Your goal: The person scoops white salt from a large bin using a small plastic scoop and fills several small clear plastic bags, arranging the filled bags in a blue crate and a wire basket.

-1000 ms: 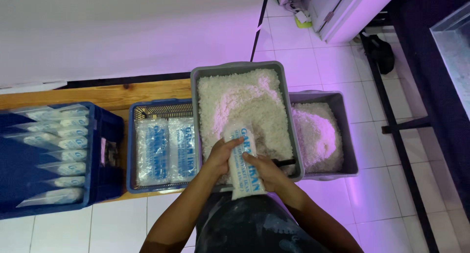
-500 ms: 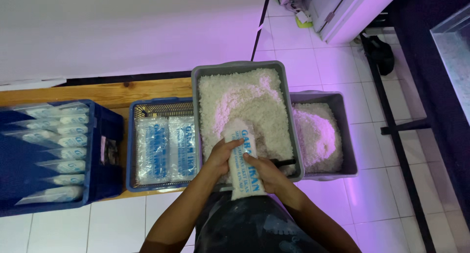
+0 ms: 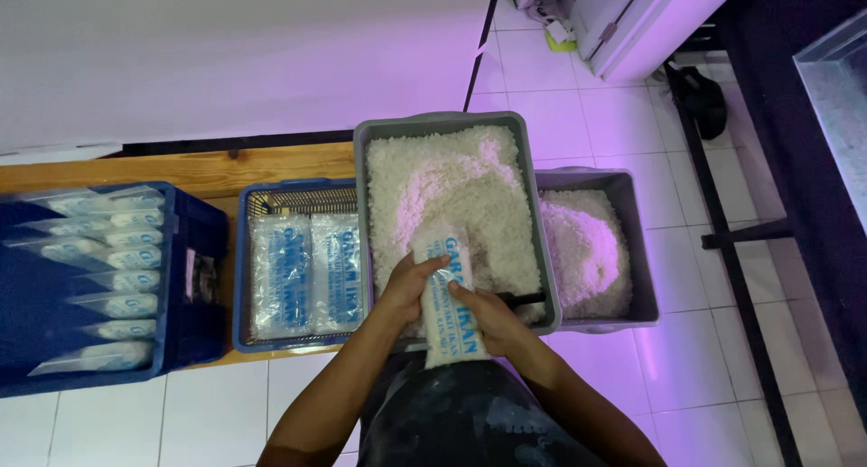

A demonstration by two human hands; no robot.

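Note:
A clear plastic bag with blue print [image 3: 449, 297], filled with white grains, stands upright at the near rim of a grey tub [image 3: 361, 160] heaped with the same white grains. My left hand [image 3: 406, 284] grips the bag's left side near its top. On the bag's right side, lower down, my right hand [image 3: 488, 315] holds it. The bag's lower end rests against my dark apron.
A second grey tub [image 3: 643, 241] of white grains sits to the right. Left of the big tub, a blue wire basket [image 3: 242, 259] holds two filled flat bags. A dark blue crate [image 3: 194, 331] at far left holds several filled bags. All rest on a wooden bench.

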